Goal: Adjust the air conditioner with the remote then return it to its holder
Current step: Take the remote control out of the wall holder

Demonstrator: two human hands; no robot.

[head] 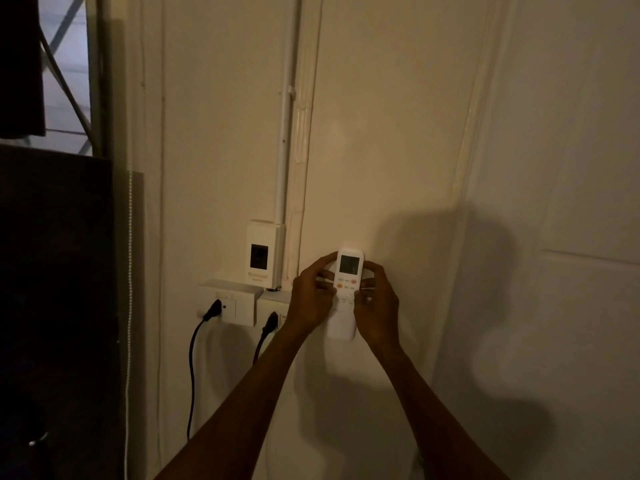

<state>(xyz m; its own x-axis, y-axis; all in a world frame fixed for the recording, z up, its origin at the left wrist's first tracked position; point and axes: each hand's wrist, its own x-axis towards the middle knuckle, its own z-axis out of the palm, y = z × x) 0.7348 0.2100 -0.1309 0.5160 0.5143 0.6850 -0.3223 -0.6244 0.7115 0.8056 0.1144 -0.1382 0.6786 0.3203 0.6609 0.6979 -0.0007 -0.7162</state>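
A white air conditioner remote (349,268) with a small grey screen and orange buttons stands upright against the cream wall. My left hand (311,299) grips its left side and my right hand (377,303) grips its right side, fingers curled around the edges. The remote's lower white part (341,327) shows between my wrists. Whether that lower part is the holder or the remote's own body I cannot tell. No air conditioner is in view.
A white wall box with a dark window (261,252) sits left of the remote under a white conduit (284,150). Below it are two sockets (228,303) with black plugs and cables (192,368). A dark panel (55,306) fills the left side.
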